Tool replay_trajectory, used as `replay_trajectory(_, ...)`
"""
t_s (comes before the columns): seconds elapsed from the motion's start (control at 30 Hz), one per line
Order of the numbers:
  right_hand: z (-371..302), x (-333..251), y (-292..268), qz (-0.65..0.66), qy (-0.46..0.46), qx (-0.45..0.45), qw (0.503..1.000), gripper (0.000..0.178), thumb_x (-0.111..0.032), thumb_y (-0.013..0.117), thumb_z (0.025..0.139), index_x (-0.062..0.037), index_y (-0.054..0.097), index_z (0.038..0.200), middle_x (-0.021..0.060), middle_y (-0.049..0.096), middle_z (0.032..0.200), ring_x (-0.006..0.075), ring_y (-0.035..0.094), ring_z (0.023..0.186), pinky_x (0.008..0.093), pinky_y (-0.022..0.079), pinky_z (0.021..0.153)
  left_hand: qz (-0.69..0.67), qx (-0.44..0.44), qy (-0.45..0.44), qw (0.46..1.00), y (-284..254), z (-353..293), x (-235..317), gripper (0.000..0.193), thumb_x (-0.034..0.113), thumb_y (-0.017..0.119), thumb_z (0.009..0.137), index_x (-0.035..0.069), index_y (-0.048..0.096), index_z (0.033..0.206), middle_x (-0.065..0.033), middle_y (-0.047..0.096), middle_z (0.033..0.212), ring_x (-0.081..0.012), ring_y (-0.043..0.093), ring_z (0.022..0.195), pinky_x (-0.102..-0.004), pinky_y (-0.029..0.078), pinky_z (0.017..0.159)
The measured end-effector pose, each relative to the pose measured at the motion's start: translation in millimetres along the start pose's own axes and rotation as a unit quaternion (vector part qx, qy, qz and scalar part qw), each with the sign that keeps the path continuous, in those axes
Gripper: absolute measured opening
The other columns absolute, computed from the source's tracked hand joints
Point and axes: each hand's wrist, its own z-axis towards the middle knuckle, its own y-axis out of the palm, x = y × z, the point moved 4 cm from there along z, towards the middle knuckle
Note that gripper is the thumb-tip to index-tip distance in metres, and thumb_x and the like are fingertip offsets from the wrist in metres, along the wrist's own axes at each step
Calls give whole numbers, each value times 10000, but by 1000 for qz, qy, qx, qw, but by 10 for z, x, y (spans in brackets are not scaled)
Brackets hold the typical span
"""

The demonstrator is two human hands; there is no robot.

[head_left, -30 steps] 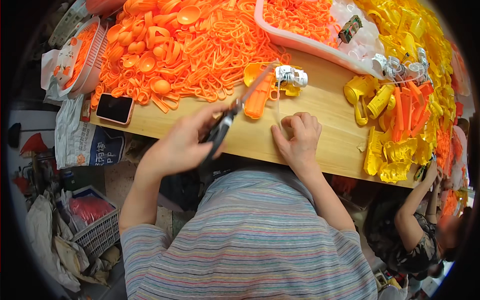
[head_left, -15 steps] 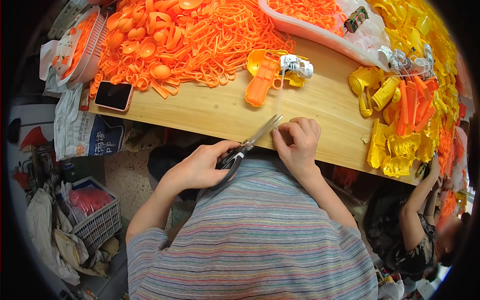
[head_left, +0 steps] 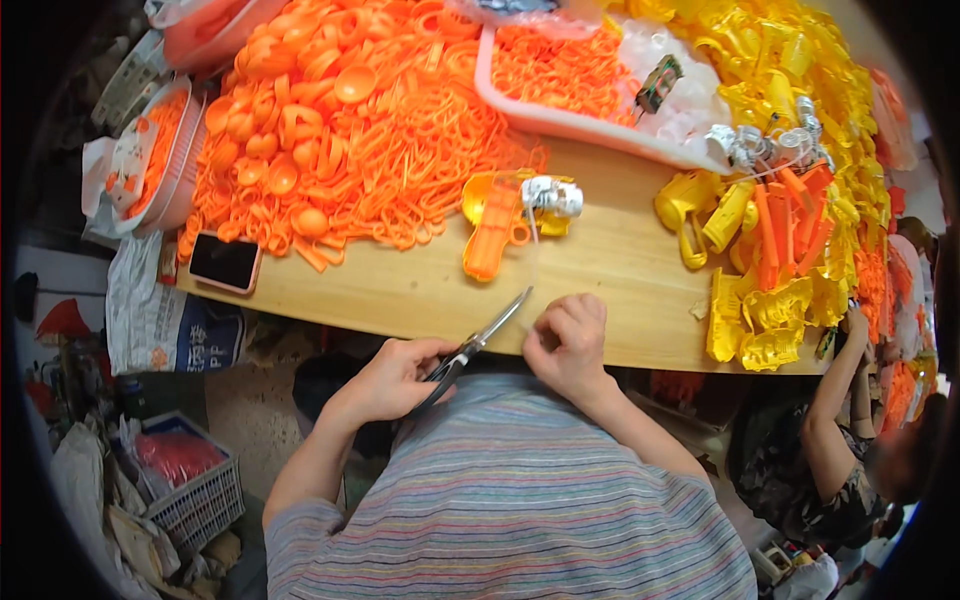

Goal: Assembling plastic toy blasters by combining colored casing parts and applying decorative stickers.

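My left hand (head_left: 392, 380) is closed round the dark handles of a pair of scissors (head_left: 490, 332), whose blades lie together and point away to the right over the table edge. Just right of the blades, my right hand (head_left: 568, 346) has its fingers curled in a pinch; what they hold, if anything, is too small to make out. Beyond both hands lies a toy gun half-shell, orange (head_left: 492, 238) and yellow, with a white cylindrical mechanism (head_left: 552, 196) set in it. From it a thin translucent tube (head_left: 534, 250) trails toward my hands.
Orange plastic parts (head_left: 370, 150) heap at the back left, beside a phone (head_left: 225, 262). A pink-rimmed tub (head_left: 590, 135) stands behind the toy. Yellow shells (head_left: 765, 310) and orange pieces (head_left: 790, 225) pile up at the right, where another person's arm (head_left: 838, 385) reaches in.
The scissor blades, slightly apart before, are now together. My right hand has curled tighter beside them. The whole view has shifted, so the table sits lower in it.
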Motion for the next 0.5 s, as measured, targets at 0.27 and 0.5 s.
replay_trajectory(0.27, 930, 582, -868, 90, -19, 68, 993, 173, -140, 700, 785, -10, 587, 771, 97, 590, 772, 224, 570, 749, 339, 450, 703, -81, 10, 116, 990, -732, 166, 872, 618, -2, 741, 747, 51, 452, 1290, -73, 614, 751, -100, 572, 556, -218, 433, 459)
replay_trajectory(0.5, 1912, 1388, -1299, -320, 31, 62, 945, 189, -187, 686, 780, -5, 682, 827, 160, 668, 843, 310, 623, 819, 394, 493, 770, 265, 153, 126, 944, -1147, 1188, 1810, 302, 192, 695, 836, 35, 593, 1073, -44, 649, 712, -43, 518, 570, -223, 350, 480)
